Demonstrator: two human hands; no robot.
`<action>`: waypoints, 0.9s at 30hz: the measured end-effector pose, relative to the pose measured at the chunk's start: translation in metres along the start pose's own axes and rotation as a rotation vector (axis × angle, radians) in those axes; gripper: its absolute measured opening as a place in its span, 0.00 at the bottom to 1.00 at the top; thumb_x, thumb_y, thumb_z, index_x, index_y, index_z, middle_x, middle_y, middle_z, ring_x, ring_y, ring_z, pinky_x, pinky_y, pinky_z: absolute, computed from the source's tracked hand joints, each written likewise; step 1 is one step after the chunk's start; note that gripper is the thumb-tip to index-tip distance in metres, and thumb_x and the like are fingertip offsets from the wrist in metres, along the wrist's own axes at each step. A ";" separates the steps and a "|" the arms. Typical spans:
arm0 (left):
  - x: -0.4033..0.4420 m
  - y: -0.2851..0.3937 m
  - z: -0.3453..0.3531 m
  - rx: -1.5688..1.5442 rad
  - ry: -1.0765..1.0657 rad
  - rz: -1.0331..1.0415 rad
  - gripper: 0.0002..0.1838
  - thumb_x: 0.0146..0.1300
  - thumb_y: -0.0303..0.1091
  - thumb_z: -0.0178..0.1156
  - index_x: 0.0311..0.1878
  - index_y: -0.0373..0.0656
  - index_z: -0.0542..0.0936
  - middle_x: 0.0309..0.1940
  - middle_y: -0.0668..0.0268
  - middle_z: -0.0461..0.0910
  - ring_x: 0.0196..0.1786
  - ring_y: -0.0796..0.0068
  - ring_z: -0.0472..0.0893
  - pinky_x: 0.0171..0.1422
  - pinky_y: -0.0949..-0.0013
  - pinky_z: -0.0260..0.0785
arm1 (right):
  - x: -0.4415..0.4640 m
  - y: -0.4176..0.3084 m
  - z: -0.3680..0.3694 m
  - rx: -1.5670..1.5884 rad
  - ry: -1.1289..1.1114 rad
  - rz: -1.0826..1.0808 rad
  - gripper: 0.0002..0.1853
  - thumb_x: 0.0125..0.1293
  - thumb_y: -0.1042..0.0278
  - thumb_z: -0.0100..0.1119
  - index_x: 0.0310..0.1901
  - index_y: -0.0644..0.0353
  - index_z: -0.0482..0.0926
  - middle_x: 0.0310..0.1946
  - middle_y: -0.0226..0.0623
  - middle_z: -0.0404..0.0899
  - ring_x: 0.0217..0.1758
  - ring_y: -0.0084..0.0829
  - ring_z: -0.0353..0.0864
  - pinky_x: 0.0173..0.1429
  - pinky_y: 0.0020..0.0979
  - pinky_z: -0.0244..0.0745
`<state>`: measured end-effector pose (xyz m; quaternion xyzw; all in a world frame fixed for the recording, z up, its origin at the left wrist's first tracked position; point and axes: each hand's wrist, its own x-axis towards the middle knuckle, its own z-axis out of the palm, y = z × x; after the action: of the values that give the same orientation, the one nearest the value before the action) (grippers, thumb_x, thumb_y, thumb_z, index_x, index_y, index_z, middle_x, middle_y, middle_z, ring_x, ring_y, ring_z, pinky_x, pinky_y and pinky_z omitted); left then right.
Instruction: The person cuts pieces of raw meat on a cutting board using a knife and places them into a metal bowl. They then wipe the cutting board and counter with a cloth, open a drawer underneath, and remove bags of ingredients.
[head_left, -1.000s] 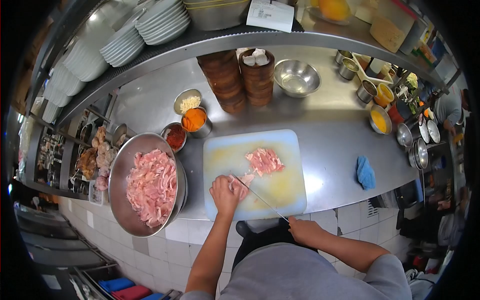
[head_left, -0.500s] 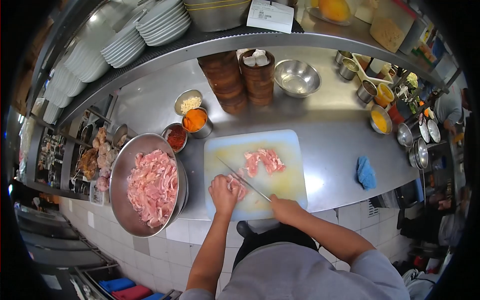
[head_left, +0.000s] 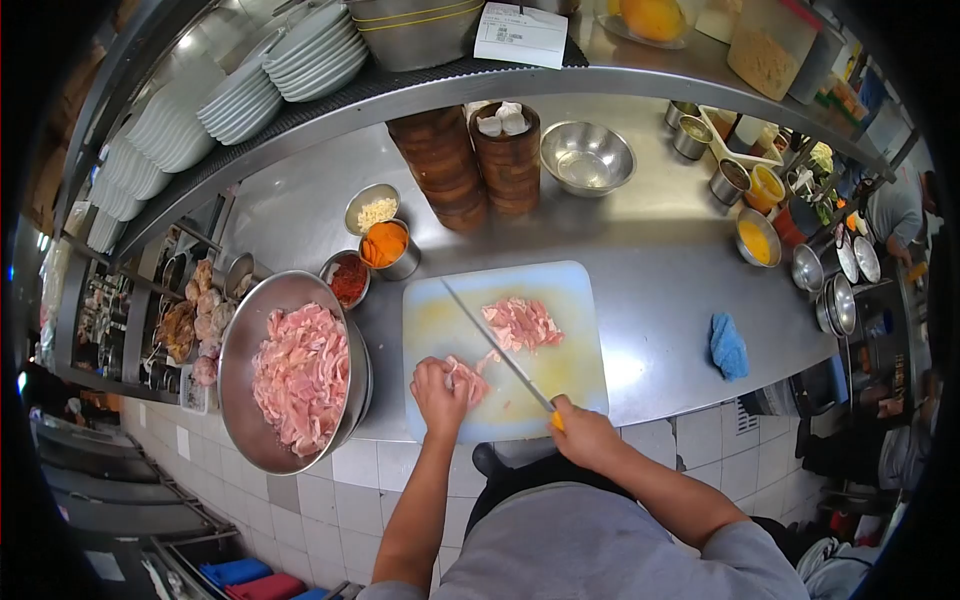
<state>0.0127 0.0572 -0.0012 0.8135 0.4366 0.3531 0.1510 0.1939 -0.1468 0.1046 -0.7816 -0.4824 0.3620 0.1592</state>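
My right hand is closed round the yellow handle of a long knife. Its blade slants up and left across the white cutting board, beside a small heap of cut pink raw meat. At the board's lower left, my left hand presses its curled fingers on another piece of raw meat. A thin strip lies between this piece and the heap, close to the blade. Left of the board stands a large steel bowl full of sliced raw meat.
Behind the board stand small containers of orange, red and pale chopped food. Wooden stacks and a steel bowl sit farther back under a shelf. A blue cloth lies right of the board.
The knife and my right hand have shifted right, away from my left hand. Meat beside the blade has joined the cut heap, which is now closer together.
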 end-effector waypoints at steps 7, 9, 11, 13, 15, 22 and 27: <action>-0.001 0.004 0.006 0.043 0.059 -0.078 0.09 0.57 0.32 0.64 0.40 0.44 0.77 0.49 0.58 0.77 0.55 0.53 0.76 0.58 0.50 0.64 | -0.006 0.036 0.015 -0.151 -0.267 -0.027 0.15 0.76 0.62 0.50 0.52 0.65 0.67 0.36 0.58 0.85 0.42 0.61 0.85 0.46 0.58 0.77; -0.001 0.003 0.005 0.056 0.041 -0.053 0.10 0.58 0.33 0.64 0.41 0.44 0.77 0.49 0.58 0.77 0.55 0.53 0.76 0.58 0.49 0.64 | -0.020 0.036 0.006 -0.180 -0.309 0.005 0.16 0.75 0.61 0.52 0.52 0.65 0.67 0.37 0.58 0.85 0.43 0.61 0.85 0.47 0.57 0.77; -0.001 0.005 0.005 0.057 0.034 -0.073 0.10 0.58 0.33 0.64 0.42 0.44 0.77 0.49 0.58 0.77 0.56 0.53 0.76 0.58 0.49 0.64 | -0.030 0.038 0.002 -0.185 -0.328 0.027 0.12 0.75 0.66 0.43 0.52 0.65 0.68 0.37 0.59 0.85 0.43 0.61 0.85 0.47 0.59 0.77; -0.001 0.007 0.005 0.056 0.021 -0.094 0.10 0.58 0.33 0.64 0.42 0.45 0.78 0.49 0.58 0.78 0.56 0.52 0.76 0.59 0.49 0.64 | -0.019 0.037 0.013 -0.172 -0.313 0.027 0.12 0.75 0.66 0.44 0.52 0.65 0.68 0.38 0.59 0.85 0.43 0.61 0.86 0.48 0.58 0.77; -0.001 0.007 0.005 0.032 0.013 -0.047 0.10 0.57 0.33 0.64 0.42 0.45 0.78 0.48 0.58 0.78 0.55 0.53 0.76 0.59 0.50 0.64 | 0.003 0.027 0.027 -0.151 -0.269 0.008 0.13 0.75 0.65 0.45 0.53 0.66 0.68 0.39 0.60 0.85 0.44 0.61 0.86 0.48 0.58 0.77; -0.001 0.002 -0.002 -0.015 -0.044 0.025 0.10 0.56 0.33 0.64 0.41 0.45 0.77 0.47 0.59 0.78 0.54 0.54 0.76 0.58 0.51 0.64 | 0.092 -0.024 0.047 -0.161 -0.086 -0.130 0.14 0.76 0.70 0.38 0.54 0.67 0.69 0.41 0.61 0.85 0.47 0.60 0.87 0.50 0.57 0.78; 0.004 -0.007 0.000 0.068 0.033 -0.106 0.10 0.57 0.33 0.64 0.41 0.44 0.77 0.48 0.59 0.77 0.55 0.53 0.76 0.58 0.51 0.64 | 0.035 0.008 0.022 -0.177 -0.277 0.068 0.15 0.75 0.64 0.46 0.55 0.66 0.69 0.42 0.60 0.85 0.47 0.60 0.86 0.52 0.56 0.78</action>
<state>0.0100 0.0644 -0.0035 0.7882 0.4931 0.3428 0.1344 0.1928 -0.1227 0.0698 -0.7509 -0.5030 0.4278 0.0093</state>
